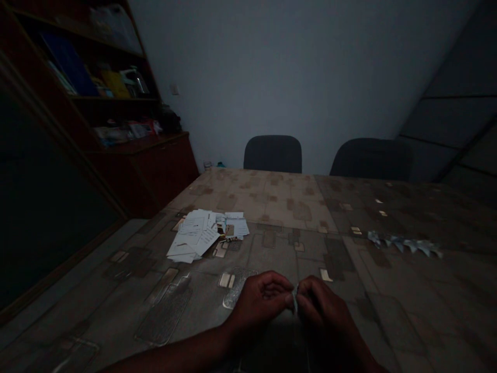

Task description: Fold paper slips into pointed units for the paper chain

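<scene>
Small pale piece (294, 300) pinched between two hands

Thin, whitish and dim, it sits upright at the near side of the table (272, 207), the fingers of the left hand (262, 298) and right hand (320, 300) closed on it. The patterned tabletop carries one loose heap of papers (198, 233) and one row of pointed pale pieces (406, 244); two chairs (272, 154) stand beyond.
</scene>
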{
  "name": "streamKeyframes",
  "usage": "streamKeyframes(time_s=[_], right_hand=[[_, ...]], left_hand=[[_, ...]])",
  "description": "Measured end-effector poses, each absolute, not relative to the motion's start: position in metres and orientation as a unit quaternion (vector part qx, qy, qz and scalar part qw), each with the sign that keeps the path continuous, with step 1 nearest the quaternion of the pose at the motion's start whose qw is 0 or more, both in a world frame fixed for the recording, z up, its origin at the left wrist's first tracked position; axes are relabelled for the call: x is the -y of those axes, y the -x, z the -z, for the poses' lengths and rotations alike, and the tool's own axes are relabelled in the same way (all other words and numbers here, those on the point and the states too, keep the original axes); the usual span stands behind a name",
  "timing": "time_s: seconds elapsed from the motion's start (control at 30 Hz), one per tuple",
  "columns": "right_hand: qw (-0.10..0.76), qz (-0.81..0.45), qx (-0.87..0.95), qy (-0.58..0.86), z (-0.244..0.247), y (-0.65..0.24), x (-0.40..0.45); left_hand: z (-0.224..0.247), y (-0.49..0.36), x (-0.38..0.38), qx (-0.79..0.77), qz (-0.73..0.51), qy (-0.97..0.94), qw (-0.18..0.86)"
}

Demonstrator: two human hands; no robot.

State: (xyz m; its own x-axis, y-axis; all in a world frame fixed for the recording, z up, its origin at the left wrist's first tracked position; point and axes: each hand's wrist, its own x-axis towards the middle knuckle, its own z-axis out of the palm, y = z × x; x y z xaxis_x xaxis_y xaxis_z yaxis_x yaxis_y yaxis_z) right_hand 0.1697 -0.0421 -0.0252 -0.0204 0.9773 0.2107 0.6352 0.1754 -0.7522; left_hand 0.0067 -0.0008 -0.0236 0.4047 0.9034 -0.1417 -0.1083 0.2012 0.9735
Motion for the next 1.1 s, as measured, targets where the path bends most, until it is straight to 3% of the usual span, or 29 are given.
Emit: streamKeyframes(time_s=[0.53, 1.1], right_hand=[[0.369, -0.227, 0.705, 0.561, 0.0266, -0.1696, 0.0432], [0.4, -0.082, 0.775, 0.483, 0.0315, -0.1709, 0.0394]], left_hand=[[0.0281, -0.0036, -0.0014, -0.369, -0.379, -0.515, 0.675], [0.0279, -0.003, -0.0005, -0.379, -0.366, -0.539, 0.657]])
